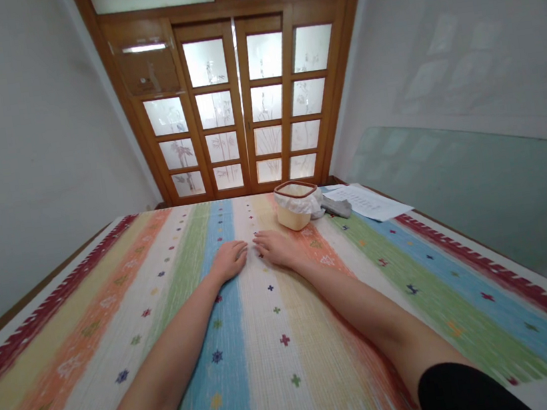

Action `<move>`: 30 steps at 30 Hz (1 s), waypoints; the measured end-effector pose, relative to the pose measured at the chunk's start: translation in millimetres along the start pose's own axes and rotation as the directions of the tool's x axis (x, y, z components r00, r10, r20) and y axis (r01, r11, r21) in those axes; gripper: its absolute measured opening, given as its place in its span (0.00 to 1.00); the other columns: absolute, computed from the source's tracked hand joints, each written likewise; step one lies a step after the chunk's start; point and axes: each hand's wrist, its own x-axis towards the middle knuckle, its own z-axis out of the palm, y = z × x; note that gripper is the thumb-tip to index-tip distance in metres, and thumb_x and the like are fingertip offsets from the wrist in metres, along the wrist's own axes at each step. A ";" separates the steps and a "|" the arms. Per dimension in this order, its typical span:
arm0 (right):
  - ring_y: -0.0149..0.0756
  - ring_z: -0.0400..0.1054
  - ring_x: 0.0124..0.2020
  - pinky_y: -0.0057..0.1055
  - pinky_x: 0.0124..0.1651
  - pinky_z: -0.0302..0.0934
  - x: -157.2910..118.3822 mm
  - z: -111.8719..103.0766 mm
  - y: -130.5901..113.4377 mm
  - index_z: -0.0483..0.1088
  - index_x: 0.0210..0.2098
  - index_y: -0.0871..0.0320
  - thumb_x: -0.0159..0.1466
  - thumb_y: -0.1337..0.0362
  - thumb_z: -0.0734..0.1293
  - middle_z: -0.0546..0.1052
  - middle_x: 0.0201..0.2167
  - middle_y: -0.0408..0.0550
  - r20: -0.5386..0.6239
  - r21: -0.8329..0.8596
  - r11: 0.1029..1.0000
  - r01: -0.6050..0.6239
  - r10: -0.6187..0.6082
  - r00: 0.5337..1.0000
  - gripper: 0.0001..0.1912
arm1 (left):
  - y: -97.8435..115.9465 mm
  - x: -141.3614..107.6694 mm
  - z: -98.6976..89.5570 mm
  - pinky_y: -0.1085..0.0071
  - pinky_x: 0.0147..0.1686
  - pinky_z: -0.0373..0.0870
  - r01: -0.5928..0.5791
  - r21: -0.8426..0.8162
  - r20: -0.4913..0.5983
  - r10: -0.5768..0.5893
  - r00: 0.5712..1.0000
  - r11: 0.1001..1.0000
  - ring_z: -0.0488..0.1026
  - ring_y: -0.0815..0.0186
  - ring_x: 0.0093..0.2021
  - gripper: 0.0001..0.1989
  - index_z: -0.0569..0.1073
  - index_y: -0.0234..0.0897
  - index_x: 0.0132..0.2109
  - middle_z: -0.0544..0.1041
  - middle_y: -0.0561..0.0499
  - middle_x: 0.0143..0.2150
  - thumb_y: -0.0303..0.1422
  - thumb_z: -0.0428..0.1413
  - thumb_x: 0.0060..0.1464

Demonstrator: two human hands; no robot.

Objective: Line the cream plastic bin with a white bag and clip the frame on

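My left hand [230,260] lies palm down on the striped tablecloth [271,380], over the edge of a blue stripe. Its fingers are stretched out and hold nothing. Facing it, across a narrow gap, my right hand [275,246] rests on the same cloth with fingers extended and nothing in them. Just beyond the right hand stands a small cream bin [291,219] with a brown rim and a white plastic liner [312,205]. The hand and the bin are apart.
Beside the bin lies a piece of grey fabric [337,207], its kind unclear. A printed sheet of paper [374,202] is at the table's far right. Wooden doors [247,141] with frosted panes stand behind the table, and a pale green panel [463,187] leans along the right wall.
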 end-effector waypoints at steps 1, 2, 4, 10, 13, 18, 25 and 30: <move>0.40 0.69 0.58 0.38 0.64 0.59 2.6 -11.4 4.6 0.75 0.54 0.57 0.75 0.58 0.55 0.77 0.55 0.54 -0.126 0.011 0.999 -0.045 0.046 0.991 0.21 | 0.9 0.8 -2.4 0.58 0.65 0.62 0.008 -0.028 -0.050 -0.009 0.999 1.000 0.71 0.57 0.61 0.21 0.75 0.39 0.60 0.77 0.43 0.60 0.41 0.47 0.68; 0.40 0.69 0.56 0.37 0.63 0.59 5.1 -23.9 10.4 0.75 0.52 0.58 0.75 0.58 0.54 0.78 0.53 0.54 -0.255 0.014 0.995 -0.096 0.097 0.962 0.21 | 1.7 1.6 -4.5 0.59 0.63 0.64 0.022 -0.054 -0.094 -0.027 0.995 0.998 0.73 0.57 0.59 0.20 0.76 0.39 0.57 0.78 0.44 0.58 0.40 0.47 0.68; 0.44 0.65 0.60 0.42 0.67 0.55 9.0 -48.7 25.8 0.74 0.52 0.58 0.74 0.59 0.56 0.75 0.56 0.55 -0.466 -0.027 0.981 -0.193 0.159 0.870 0.19 | 3.4 2.7 -7.6 0.58 0.61 0.67 0.048 -0.092 -0.158 -0.063 0.985 0.995 0.75 0.58 0.55 0.17 0.78 0.40 0.53 0.80 0.45 0.54 0.38 0.48 0.67; 0.51 0.57 0.65 0.52 0.70 0.49 5.3 -84.5 83.4 0.71 0.56 0.58 0.69 0.59 0.62 0.69 0.60 0.58 -0.665 -0.091 0.891 -0.444 0.278 0.693 0.19 | 9.7 3.3 -9.7 0.57 0.58 0.68 0.024 -0.119 -0.236 -0.052 0.970 0.993 0.75 0.58 0.52 0.14 0.78 0.41 0.48 0.81 0.47 0.50 0.35 0.48 0.67; 0.49 0.57 0.64 0.51 0.69 0.52 1.6 -82.3 101.2 0.73 0.48 0.57 0.68 0.59 0.62 0.69 0.58 0.58 -0.649 -0.054 0.901 -0.430 0.296 0.701 0.14 | 12.1 3.0 -9.1 0.58 0.57 0.70 0.002 -0.133 -0.226 -0.032 0.974 0.991 0.76 0.59 0.52 0.13 0.78 0.40 0.48 0.80 0.47 0.49 0.34 0.49 0.66; 0.47 0.60 0.60 0.48 0.67 0.55 7.1 -80.1 95.9 0.72 0.40 0.57 0.67 0.60 0.64 0.70 0.55 0.57 -0.637 0.077 0.935 -0.347 0.314 0.704 0.08 | 13.0 3.8 -8.3 0.57 0.58 0.70 0.010 -0.145 -0.224 -0.043 0.974 0.989 0.76 0.58 0.53 0.14 0.78 0.41 0.49 0.80 0.47 0.50 0.34 0.49 0.66; 0.45 0.63 0.57 0.43 0.64 0.59 18.8 -79.1 40.9 0.70 0.42 0.57 0.68 0.61 0.64 0.72 0.52 0.55 -0.550 0.141 0.974 -0.179 0.227 0.804 0.06 | 6.7 4.7 -0.2 0.53 0.62 0.68 0.043 -0.197 -0.273 -0.096 0.957 0.980 0.73 0.55 0.58 0.20 0.71 0.39 0.61 0.77 0.43 0.58 0.36 0.52 0.64; 0.45 0.60 0.60 0.43 0.65 0.56 16.1 -80.8 26.1 0.70 0.47 0.56 0.70 0.64 0.62 0.70 0.53 0.55 -0.463 0.011 0.971 -0.238 0.216 0.860 0.08 | -3.9 8.1 7.9 0.49 0.62 0.69 0.033 -0.211 -0.288 -0.094 0.953 0.977 0.74 0.52 0.58 0.21 0.71 0.41 0.61 0.76 0.42 0.56 0.39 0.52 0.64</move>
